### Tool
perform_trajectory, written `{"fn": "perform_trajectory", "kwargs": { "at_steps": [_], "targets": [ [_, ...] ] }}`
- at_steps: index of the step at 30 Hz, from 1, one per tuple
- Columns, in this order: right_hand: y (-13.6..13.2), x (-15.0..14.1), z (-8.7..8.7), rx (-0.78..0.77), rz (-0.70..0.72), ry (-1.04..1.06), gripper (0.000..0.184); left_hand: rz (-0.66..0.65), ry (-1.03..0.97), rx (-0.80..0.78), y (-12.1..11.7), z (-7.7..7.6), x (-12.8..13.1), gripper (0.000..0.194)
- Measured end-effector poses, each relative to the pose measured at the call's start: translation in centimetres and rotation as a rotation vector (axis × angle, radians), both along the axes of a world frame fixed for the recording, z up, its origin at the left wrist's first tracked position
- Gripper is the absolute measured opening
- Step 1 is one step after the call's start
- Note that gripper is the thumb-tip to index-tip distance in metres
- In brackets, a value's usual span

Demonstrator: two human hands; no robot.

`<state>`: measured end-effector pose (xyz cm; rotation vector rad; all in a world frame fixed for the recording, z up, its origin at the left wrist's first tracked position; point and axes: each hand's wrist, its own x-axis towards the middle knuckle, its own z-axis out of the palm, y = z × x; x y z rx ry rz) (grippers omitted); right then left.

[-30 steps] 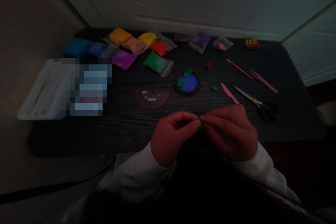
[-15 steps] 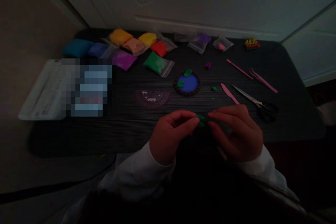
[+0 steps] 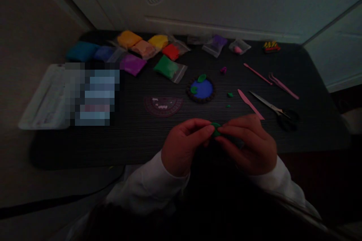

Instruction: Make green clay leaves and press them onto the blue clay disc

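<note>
A small flat piece of green clay [image 3: 216,128] is pinched between the thumb and forefinger of my left hand [image 3: 182,145], near the table's front edge. From the other side, the fingertips of my right hand [image 3: 249,141] press on the same piece, partly covering it. Beyond my hands lies a round clay pond [image 3: 203,89] with a blue middle, a dark beaded rim and two green leaf shapes on it. Two green clay scraps, the larger one [image 3: 230,95] farther back, lie to the right of the pond.
Scissors [image 3: 271,107], a pink clay knife [image 3: 249,102], a pink stick tool [image 3: 257,73] and pink tweezers [image 3: 284,86] lie at the right. A protractor [image 3: 163,106] is left of the pond. Several bags of coloured clay, one green [image 3: 166,67], line the back. A white tray [image 3: 42,98] stands left.
My right hand has moved left, and its fingertips have closed onto the green clay piece. More of the pink knife's end shows. My left hand has stayed in place.
</note>
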<state>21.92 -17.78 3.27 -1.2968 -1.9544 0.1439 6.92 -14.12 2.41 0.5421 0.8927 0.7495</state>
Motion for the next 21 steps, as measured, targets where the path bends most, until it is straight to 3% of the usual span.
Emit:
{"fn": "perform_trajectory", "kwargs": {
  "at_steps": [21],
  "targets": [
    [-0.12, 0.33, 0.03, -0.147, 0.014, 0.082, 0.022, -0.033, 0.021, -0.007, 0.1, -0.11, -0.1, 0.01]
  ]
}}
